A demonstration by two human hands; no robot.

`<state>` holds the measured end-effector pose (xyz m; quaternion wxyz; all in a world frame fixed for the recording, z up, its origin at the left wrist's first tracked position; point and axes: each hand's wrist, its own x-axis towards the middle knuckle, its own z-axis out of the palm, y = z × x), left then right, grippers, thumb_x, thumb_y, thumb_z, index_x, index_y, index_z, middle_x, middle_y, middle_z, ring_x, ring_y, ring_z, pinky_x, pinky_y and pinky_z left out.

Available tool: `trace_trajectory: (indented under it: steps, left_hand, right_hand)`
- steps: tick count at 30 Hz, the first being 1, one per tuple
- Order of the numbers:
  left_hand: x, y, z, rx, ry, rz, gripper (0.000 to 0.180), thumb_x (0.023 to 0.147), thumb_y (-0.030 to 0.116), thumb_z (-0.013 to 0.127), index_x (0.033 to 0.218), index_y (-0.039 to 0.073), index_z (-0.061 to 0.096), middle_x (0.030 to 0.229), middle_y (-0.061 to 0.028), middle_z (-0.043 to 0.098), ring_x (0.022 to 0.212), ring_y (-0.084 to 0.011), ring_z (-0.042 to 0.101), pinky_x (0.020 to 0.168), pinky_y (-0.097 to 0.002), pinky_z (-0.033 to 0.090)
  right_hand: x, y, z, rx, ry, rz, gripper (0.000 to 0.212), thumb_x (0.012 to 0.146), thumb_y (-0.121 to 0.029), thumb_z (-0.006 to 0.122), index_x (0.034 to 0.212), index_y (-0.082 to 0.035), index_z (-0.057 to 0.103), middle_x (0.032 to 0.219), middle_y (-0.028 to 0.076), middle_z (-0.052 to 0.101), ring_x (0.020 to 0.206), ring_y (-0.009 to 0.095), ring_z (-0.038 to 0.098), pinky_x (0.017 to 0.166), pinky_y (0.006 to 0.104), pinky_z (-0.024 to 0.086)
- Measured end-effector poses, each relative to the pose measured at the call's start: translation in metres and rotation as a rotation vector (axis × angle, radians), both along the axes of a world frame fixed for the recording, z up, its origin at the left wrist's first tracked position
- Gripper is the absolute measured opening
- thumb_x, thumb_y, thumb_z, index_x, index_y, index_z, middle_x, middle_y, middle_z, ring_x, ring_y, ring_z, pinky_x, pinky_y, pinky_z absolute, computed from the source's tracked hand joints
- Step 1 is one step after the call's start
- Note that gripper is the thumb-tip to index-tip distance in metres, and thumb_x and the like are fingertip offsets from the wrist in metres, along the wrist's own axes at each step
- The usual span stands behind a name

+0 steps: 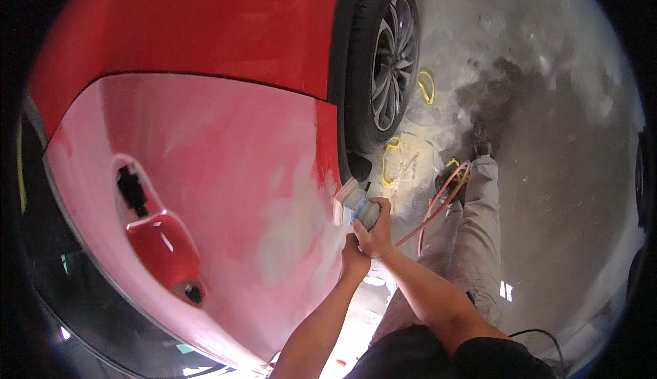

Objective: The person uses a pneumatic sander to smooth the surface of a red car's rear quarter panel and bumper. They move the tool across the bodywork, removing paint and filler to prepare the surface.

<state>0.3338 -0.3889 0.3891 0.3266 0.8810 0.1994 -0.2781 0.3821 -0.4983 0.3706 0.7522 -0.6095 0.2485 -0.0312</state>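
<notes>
A grey air sander (pixel 365 213) with a pale pad has its pad against the edge of the red car panel (pixel 226 146), just beside the wheel arch. My right hand (pixel 376 237) is wrapped over the sander's body. Lower down, my left hand (pixel 354 260) is closed around its rear end, partly hidden by my right hand. Dull pink sanded paint and a grey-green patch (pixel 291 225) cover the panel next to the tool. A pinkish hose (pixel 426 219) runs from behind my hands toward the floor.
A black tyre with a silver rim (pixel 395 64) stands just beyond the sander. Yellow loops (pixel 426 87) of strap or tape and pale dust lie on the concrete floor (pixel 561 194). A red recess with a dark opening (pixel 161 245) sits at the panel's left. My legs (pixel 479 242) are at right.
</notes>
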Motion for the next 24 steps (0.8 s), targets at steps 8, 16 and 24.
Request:
trace_trajectory:
  steps: [8, 16, 24]
  left_hand:
    - [0.041, -0.026, -0.035, -0.563, -0.080, 0.410, 0.063, 0.085, 0.021, 0.072, 0.137, 0.005, 0.041, 0.134, -0.0167, 0.052, 0.123, -0.0311, 0.053, 0.101, -0.0399, 0.043]
    - [0.089, -0.070, 0.035, -0.223, -0.040, -0.124, 0.064, 0.087, 0.022, 0.068, 0.143, 0.007, 0.040, 0.143, -0.0169, 0.048, 0.131, -0.0329, 0.048, 0.107, -0.0414, 0.038]
    - [0.019, -0.018, 0.002, 0.207, 0.023, -0.681, 0.060, 0.096, 0.026, 0.057, 0.147, 0.008, 0.032, 0.153, -0.0128, 0.034, 0.141, -0.0271, 0.033, 0.115, -0.0404, 0.027]
  right_hand:
    - [0.072, -0.053, 0.037, -0.192, -0.241, -0.082, 0.064, 0.071, -0.019, 0.078, 0.122, -0.003, 0.042, 0.107, 0.022, 0.050, 0.094, 0.040, 0.055, 0.081, 0.0446, 0.046]
    - [0.099, -0.075, 0.062, -0.179, -0.173, -0.100, 0.060, 0.072, -0.020, 0.078, 0.117, -0.002, 0.044, 0.104, 0.020, 0.049, 0.092, 0.039, 0.054, 0.077, 0.0446, 0.046]
    - [0.027, -0.027, 0.013, -0.204, -0.235, -0.008, 0.063, 0.069, -0.018, 0.080, 0.118, -0.003, 0.045, 0.101, 0.018, 0.050, 0.087, 0.035, 0.053, 0.077, 0.0406, 0.045]
